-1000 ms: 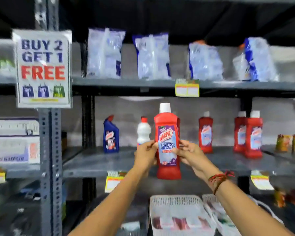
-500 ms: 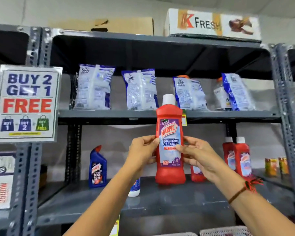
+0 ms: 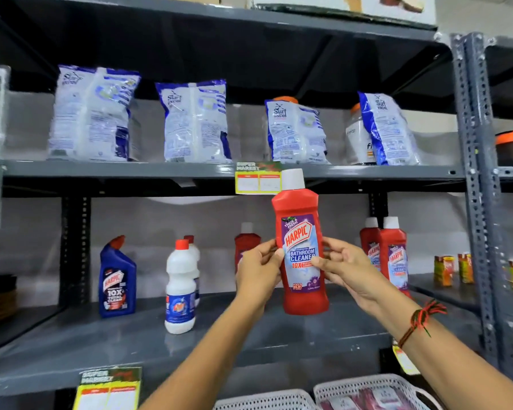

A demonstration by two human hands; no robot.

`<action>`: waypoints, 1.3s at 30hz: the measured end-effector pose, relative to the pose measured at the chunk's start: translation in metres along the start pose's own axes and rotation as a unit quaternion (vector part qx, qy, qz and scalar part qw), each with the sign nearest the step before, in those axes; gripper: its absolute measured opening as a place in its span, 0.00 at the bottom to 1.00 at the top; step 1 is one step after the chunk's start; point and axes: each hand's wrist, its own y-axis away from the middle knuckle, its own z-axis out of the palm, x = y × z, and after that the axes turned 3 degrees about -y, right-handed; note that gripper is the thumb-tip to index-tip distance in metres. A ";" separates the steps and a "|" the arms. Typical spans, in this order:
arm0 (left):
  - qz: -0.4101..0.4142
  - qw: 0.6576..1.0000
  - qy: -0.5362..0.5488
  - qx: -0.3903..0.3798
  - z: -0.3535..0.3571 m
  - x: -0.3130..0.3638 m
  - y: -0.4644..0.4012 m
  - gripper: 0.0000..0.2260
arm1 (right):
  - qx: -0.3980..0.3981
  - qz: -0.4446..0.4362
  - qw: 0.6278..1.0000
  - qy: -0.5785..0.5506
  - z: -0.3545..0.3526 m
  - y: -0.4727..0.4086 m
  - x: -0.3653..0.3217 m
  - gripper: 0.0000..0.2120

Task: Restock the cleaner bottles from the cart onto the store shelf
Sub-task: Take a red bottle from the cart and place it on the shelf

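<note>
A red Harpic bathroom cleaner bottle (image 3: 300, 250) with a white cap is held upright in the air, label facing me, above the grey middle shelf (image 3: 131, 347). My left hand (image 3: 259, 272) grips its left side and my right hand (image 3: 345, 269) grips its right side. Two more red Harpic bottles (image 3: 393, 255) stand at the shelf's right. Another red bottle (image 3: 246, 242) stands at the back, partly hidden by my left hand. The cart is out of view.
A blue Harpic bottle (image 3: 116, 279) and white bottles with red caps (image 3: 180, 288) stand on the shelf's left. Detergent bags (image 3: 194, 121) fill the upper shelf. White baskets (image 3: 365, 392) sit below. A grey upright post (image 3: 480, 173) and small boxes (image 3: 453, 269) are on the right.
The view has shifted right and closer to the shelf. The red bottle stays between both hands, now further right and nearer the two red bottles on the shelf.
</note>
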 end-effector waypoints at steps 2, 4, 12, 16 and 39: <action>-0.006 1.000 -0.008 0.000 0.031 -0.023 -0.020 0.10 | 0.007 0.015 1.000 -0.002 -0.033 -0.015 0.019 0.22; -0.014 1.000 -0.021 0.004 0.063 -0.051 -0.042 0.10 | 0.003 0.027 1.000 0.000 -0.067 -0.032 0.041 0.20; -0.062 0.995 -0.061 0.050 0.137 -0.163 -0.108 0.21 | -0.026 0.064 0.997 -0.031 -0.148 -0.086 0.126 0.20; -0.074 0.990 -0.094 0.080 0.149 -0.193 -0.126 0.22 | -0.047 0.079 0.994 -0.064 -0.164 -0.105 0.156 0.23; -0.070 0.984 -0.131 0.094 0.138 -0.173 -0.128 0.17 | 0.004 0.061 0.997 -0.046 -0.152 -0.137 0.188 0.27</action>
